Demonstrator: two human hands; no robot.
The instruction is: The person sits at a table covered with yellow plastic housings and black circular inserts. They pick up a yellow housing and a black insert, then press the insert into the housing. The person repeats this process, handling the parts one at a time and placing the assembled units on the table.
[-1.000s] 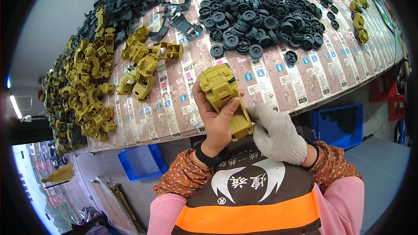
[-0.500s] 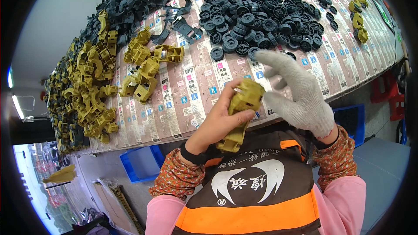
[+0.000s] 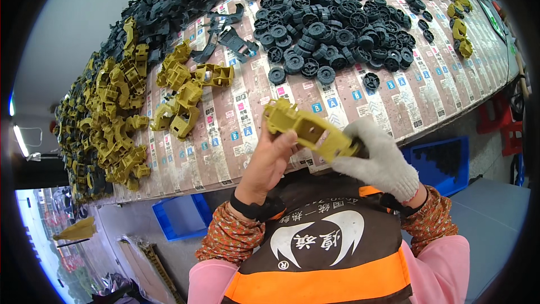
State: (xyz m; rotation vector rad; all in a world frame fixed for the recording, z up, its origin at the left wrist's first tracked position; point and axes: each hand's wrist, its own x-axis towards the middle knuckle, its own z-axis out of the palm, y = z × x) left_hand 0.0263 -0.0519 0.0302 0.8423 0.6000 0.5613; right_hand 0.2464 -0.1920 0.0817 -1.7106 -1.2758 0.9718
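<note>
A mustard-yellow plastic toy car body (image 3: 311, 130) is held up in front of my apron, over the table's near edge, with its hollow side partly showing. My bare left hand (image 3: 270, 160) grips its left end, thumb along the near side. My right hand (image 3: 379, 160), in a whitish knit glove, is closed around the right end. Something dark shows between the gloved fingers and that end; I cannot make out what it is. Beyond my hands lies a big heap of black toy wheels (image 3: 340, 34), a single wheel (image 3: 371, 81) apart from it.
Piled yellow car bodies (image 3: 115, 118) cover the table's left side, with a few loose ones (image 3: 185, 98) nearer. Dark plastic parts (image 3: 169, 0) are heaped behind. Blue bins (image 3: 183, 214) sit below the table edge, one at right (image 3: 439, 163) holding dark pieces. Red stools (image 3: 511, 138) stand at far right.
The car body has swung from roughly upright to slanting across. My right hand has come down from above the table and closed on its right end.
</note>
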